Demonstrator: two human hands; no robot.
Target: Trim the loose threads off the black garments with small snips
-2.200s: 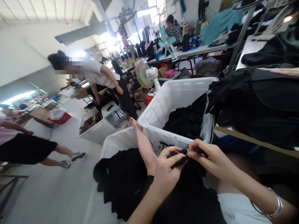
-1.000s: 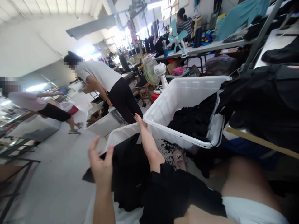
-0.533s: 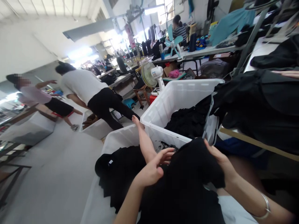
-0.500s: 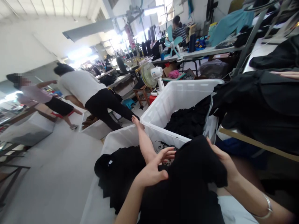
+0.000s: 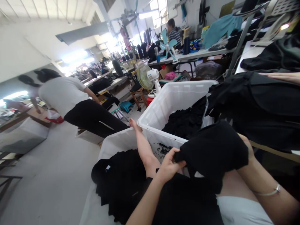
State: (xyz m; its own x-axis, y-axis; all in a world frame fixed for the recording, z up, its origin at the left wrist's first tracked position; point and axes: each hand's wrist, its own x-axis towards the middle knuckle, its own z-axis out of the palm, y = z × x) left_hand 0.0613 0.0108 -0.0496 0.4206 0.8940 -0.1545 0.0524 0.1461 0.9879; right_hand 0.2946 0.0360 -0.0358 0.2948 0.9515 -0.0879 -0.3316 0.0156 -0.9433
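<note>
A piece of black cloth (image 5: 214, 148) is stretched between my two hands above my lap. My left hand (image 5: 168, 165) pinches its left edge between thumb and fingers. On the other side, my right hand (image 5: 247, 150) grips the cloth's right end, with most of its fingers hidden behind the fabric. More black cloth (image 5: 187, 200) lies across my lap below. To the left, a pile of black cloth pieces (image 5: 122, 175), one with a small white label, rests in a white plastic bin (image 5: 105, 150).
A second white bin (image 5: 185, 89) holds black cloth (image 5: 182, 120). Black fabric covers a table (image 5: 262, 106) at right. A white fan (image 5: 150, 76) stands behind the bins. A person in a white shirt (image 5: 63, 93) bends at left; another sits near the window.
Both hands have moved right with the cloth, which is now spread wider. My left hand has closed from open fingers onto its edge. The person in white has moved left.
</note>
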